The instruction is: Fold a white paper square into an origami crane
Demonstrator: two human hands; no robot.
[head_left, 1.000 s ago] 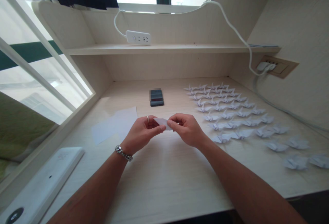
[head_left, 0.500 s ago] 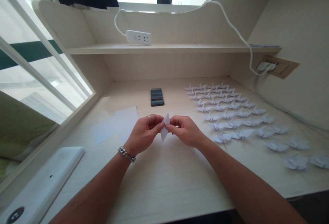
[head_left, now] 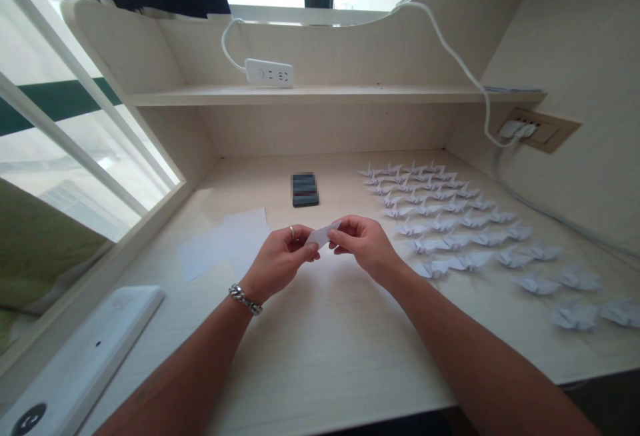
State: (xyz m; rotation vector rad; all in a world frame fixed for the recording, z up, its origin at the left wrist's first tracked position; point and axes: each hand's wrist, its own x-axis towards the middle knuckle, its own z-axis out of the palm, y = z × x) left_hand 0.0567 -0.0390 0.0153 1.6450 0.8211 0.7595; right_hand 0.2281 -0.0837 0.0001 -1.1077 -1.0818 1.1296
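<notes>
Both hands hold one small folded paper (head_left: pixel 323 233) just above the bench (head_left: pixel 325 336). The left hand (head_left: pixel 280 259) pinches one end and the right hand (head_left: pixel 365 246) the other, each grip closed on it. It looks only partly folded (no wings show). Many finished paper cranes (head_left: pixel 450 223) lie in rows at the right. Flat sheets (head_left: pixel 225 243) wait at the left.

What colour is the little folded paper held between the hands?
White, faintly bluish; the folded paper shows best in the head view.

Paper cranes (head_left: pixel 450 223) right of phone (head_left: pixel 305 190), sheets (head_left: pixel 220 244) apparently left.
</notes>
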